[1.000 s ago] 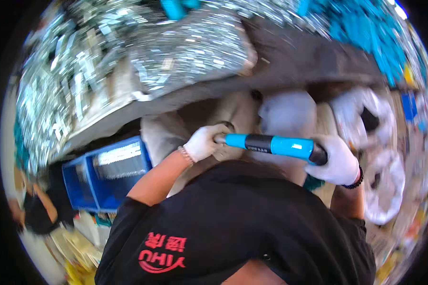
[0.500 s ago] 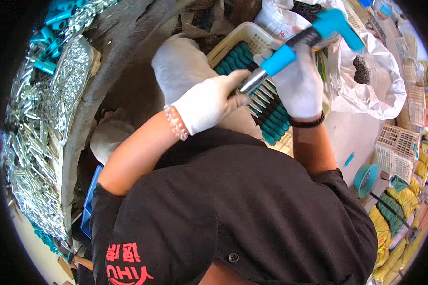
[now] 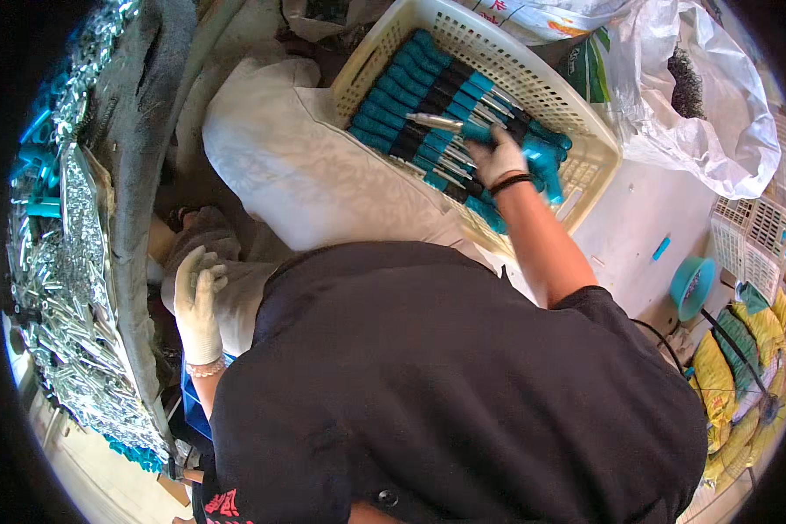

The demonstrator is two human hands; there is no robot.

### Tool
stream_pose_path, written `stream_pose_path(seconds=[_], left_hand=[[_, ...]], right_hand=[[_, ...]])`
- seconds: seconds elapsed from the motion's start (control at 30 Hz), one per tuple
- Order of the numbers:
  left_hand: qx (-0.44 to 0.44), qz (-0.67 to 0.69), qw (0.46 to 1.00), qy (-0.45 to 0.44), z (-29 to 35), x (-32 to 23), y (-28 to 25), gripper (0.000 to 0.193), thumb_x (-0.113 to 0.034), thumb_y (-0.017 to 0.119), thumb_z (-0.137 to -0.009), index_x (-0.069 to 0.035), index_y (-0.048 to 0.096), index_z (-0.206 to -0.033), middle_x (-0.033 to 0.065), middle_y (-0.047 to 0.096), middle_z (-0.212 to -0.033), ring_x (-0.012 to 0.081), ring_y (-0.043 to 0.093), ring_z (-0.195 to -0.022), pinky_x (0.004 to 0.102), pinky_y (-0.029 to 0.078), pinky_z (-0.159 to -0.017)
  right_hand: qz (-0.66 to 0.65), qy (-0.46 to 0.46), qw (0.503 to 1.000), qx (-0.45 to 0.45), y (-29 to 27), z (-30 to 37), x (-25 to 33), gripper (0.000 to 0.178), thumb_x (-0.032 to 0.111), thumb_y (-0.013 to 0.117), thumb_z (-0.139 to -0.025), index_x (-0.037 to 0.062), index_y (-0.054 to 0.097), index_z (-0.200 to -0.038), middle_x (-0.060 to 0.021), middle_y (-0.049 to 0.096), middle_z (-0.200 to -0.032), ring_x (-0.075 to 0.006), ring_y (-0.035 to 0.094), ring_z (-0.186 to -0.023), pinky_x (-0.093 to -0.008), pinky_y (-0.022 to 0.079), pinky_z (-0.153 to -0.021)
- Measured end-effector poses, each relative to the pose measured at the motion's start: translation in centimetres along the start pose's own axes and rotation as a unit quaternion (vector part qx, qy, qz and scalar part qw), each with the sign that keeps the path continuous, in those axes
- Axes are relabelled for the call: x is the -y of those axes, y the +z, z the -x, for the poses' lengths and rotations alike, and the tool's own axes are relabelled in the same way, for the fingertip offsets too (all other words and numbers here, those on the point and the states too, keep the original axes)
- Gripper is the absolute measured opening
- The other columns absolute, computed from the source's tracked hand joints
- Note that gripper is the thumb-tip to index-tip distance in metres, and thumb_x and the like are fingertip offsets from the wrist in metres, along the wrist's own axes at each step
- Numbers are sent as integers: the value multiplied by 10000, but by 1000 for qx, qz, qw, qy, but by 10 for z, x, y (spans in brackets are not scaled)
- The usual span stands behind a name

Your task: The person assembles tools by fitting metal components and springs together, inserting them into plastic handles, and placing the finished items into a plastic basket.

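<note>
My right hand, in a white glove with a dark band at its wrist, is closed around a teal tool with a metal shaft and a bent, pistol-like handle. It reaches into a cream plastic basket, and motion smears the fingers a little. Beneath the tool, rows of similar teal-and-black tools lie packed side by side, shafts toward the middle. Well to the left, my gloved left hand hangs beside my leg, holding nothing, fingers loosely apart. A bead bracelet circles that wrist.
At the left, a bench holds a heap of shiny metal pieces and teal parts. White woven sacks stand beyond the basket. On the right are a pale crate, a teal bowl and yellow sacks.
Both hands were together on the teal tool. My left hand has let go and dropped left; my right has carried the tool down into the basket. The view has shifted, showing more of the basket.
</note>
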State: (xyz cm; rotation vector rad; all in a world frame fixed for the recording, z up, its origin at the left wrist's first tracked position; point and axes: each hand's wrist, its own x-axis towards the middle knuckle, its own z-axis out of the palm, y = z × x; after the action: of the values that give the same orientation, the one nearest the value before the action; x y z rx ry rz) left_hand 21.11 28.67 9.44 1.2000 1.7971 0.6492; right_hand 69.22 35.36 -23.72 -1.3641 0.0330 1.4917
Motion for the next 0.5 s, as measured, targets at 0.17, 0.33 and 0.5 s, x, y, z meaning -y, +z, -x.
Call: stream_pose_path(seconds=[0.17,0.33,0.5], left_hand=[[72,23,996,47,-44,-37,40,404,-216,543,-1026,25,522,-1351,144,623,-1210,192,644,-1036,299,519,-905],[-25,-23,999,-3,0,4,5,409,-220,557,-1020,24,527,-1347,143,627,-1226,189,647,-1034,297,528,-899],[-7,-16,1000,23,-11,8,4,430,-240,567,-1020,25,522,-1356,161,611,-1246,192,644,-1040,298,536,-891]], right_hand=[[245,58,949,-188,-145,-106,-75,384,269,492,-1040,36,511,-1345,-145,587,-1310,-201,556,-1131,-285,452,-1044],[204,308,919,-137,-34,-34,-69,402,235,420,-1017,85,520,-1376,-121,496,-1465,-236,475,-1327,-347,443,-1065],[908,-38,416,-4,-41,42,15,372,178,532,-923,104,604,-1281,-183,615,-1327,-322,585,-1228,-458,494,-982]])
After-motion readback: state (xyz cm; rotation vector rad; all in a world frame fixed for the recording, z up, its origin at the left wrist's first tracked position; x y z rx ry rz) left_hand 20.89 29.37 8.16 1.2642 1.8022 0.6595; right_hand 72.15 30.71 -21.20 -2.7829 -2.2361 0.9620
